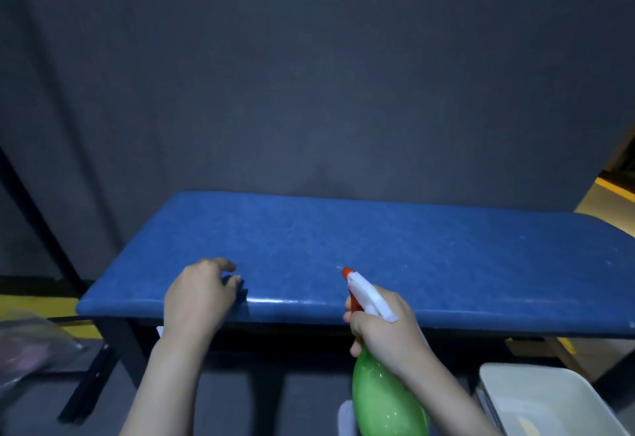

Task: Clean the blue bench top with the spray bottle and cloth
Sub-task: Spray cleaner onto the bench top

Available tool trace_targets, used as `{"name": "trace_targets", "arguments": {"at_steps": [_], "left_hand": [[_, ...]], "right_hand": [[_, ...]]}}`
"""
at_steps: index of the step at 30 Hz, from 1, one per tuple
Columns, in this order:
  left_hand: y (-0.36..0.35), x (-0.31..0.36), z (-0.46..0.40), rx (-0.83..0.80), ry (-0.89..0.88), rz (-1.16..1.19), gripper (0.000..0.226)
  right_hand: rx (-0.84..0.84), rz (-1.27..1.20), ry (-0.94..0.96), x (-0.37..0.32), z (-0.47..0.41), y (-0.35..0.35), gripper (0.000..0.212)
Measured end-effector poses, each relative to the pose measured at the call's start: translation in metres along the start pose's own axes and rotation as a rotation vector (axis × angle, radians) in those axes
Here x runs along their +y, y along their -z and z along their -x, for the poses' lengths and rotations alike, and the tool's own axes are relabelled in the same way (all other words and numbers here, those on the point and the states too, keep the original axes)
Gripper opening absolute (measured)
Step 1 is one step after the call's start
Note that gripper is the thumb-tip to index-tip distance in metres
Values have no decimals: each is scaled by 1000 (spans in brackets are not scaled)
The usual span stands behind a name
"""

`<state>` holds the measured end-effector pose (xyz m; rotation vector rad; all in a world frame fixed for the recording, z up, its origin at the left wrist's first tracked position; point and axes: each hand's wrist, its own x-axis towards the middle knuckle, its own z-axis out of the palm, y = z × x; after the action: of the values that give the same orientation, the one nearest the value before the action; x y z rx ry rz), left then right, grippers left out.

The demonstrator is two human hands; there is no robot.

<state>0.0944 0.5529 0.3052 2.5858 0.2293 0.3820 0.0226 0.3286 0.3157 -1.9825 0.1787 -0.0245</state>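
The blue padded bench top point(378, 250) stretches across the middle of the view in front of a dark curtain. My right hand point(388, 329) grips the neck of a green spray bottle point(385, 398) with a white head and red nozzle, which points at the bench's near middle. My left hand point(199, 298) rests on the front left edge of the bench, fingers bent and slightly apart, holding nothing that I can see. A small white patch point(160, 331) shows below my left wrist; I cannot tell if it is the cloth.
A white tray point(536, 398) sits at the lower right near the bench. A crumpled clear plastic bag point(31, 349) lies on the floor at the left. Black metal frame legs point(113, 339) stand under the bench's left end. Yellow floor marking shows at both sides.
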Motion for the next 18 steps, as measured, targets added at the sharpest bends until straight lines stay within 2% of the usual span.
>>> {"name": "trace_targets", "arguments": {"at_steps": [4, 10, 14, 18], "left_hand": [[16, -30, -8, 22, 44, 12, 28], [31, -62, -15, 68, 91, 54, 27], [34, -75, -17, 62, 107, 92, 27], [41, -87, -18, 73, 113, 84, 24]], "right_hand": [[49, -24, 25, -12, 3, -21, 34], [127, -66, 94, -30, 2, -47, 36], [77, -39, 140, -40, 4, -67, 27], [21, 60, 140, -43, 6, -91, 31]]}}
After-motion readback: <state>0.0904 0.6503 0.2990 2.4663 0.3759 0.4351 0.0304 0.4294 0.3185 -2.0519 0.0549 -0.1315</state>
